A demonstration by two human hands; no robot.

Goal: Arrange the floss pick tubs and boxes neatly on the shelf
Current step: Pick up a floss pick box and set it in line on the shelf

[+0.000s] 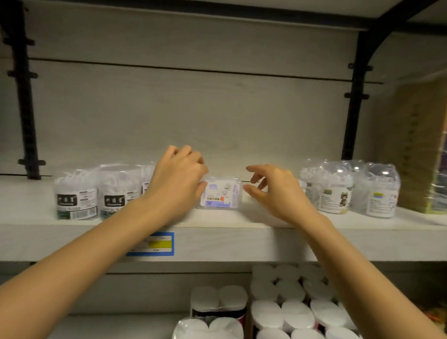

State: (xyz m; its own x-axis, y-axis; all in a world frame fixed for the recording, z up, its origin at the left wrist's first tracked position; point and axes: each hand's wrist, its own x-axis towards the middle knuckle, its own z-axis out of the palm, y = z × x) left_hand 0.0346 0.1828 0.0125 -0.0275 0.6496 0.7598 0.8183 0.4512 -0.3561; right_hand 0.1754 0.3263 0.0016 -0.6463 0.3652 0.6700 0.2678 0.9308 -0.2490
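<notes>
1. Presently, floss pick box (220, 193) stands centrally on shelf (265, 243).
2. Left hand (177, 179): fingers curled, thumb touching box's left end; grip indeterminable.
3. Right hand (275, 189): fingers spread, just beside box's right end.

Clear tubs (76, 193) with black-and-white labels; white-and-blue box (220, 193); pale grey shelf (240, 241).
</notes>
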